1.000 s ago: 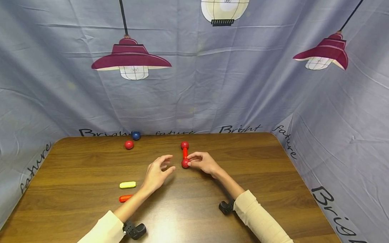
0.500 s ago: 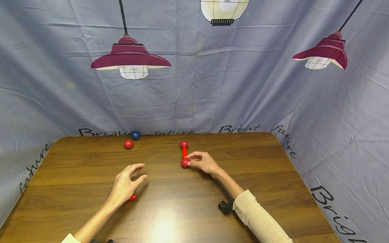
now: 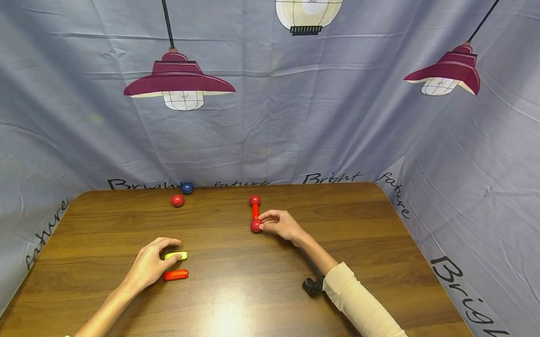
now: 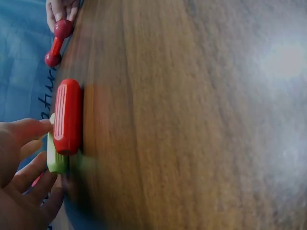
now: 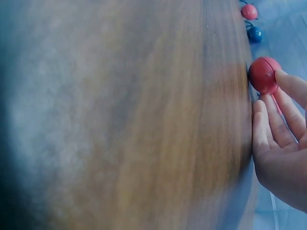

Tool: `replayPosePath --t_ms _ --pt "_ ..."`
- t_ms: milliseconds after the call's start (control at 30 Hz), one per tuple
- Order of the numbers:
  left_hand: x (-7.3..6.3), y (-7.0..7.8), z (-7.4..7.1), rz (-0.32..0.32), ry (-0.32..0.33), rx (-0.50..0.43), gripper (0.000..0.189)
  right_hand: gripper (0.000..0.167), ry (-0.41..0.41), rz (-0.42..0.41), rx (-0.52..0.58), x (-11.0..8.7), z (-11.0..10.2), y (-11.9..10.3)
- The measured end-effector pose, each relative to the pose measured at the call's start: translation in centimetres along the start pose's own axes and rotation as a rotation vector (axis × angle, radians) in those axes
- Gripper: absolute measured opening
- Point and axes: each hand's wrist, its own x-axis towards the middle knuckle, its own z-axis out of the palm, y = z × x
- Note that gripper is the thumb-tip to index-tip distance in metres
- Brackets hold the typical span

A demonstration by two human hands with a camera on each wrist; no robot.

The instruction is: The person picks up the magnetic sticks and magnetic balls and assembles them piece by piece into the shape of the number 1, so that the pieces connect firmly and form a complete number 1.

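A red toy dumbbell (image 3: 255, 211), two balls joined by a short bar, lies on the table with its bar pointing away from me. My right hand (image 3: 282, 224) pinches its near ball (image 5: 263, 75) between thumb and fingers. To the left, a short yellow ribbed bar (image 3: 183, 255) sits just beyond a similar red bar (image 3: 175, 275). My left hand (image 3: 149, 262) is over the yellow bar, thumb on the near side and fingers spread past its far side. In the left wrist view the red bar (image 4: 67, 117) partly hides the yellow one (image 4: 57, 163).
Near the table's back edge are a loose red ball (image 3: 177, 200) and a blue ball (image 3: 187, 187). The wooden table (image 3: 301, 306) ends at a printed grey-blue curtain (image 3: 268, 114) at the back and sides.
My left hand has moved left and toward me, from beside the dumbbell to the yellow bar. My right hand has stayed on the dumbbell's near ball.
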Motion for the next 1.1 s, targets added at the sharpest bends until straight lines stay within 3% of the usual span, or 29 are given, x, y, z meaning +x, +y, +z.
replayPosePath --t_ms 267,633,867,1100 --pt "-0.3 -0.5 0.2 0.092 -0.025 0.039 0.029 0.028 0.003 -0.007 -0.001 0.0 0.1 -0.1" --pt "-0.4 -0.6 -0.1 0.092 -0.049 0.060 0.026 0.029 -0.028 -0.005 -0.017 0.1 0.2 -0.3" --pt "1.0 0.6 0.2 0.084 -0.063 0.028 0.023 0.026 -0.021 -0.023 -0.034 -1.5 0.4 -3.0" --pt "2.7 2.8 1.2 0.061 -0.126 -0.093 0.018 0.026 -0.010 0.001 -0.027 -1.8 0.3 -3.2"
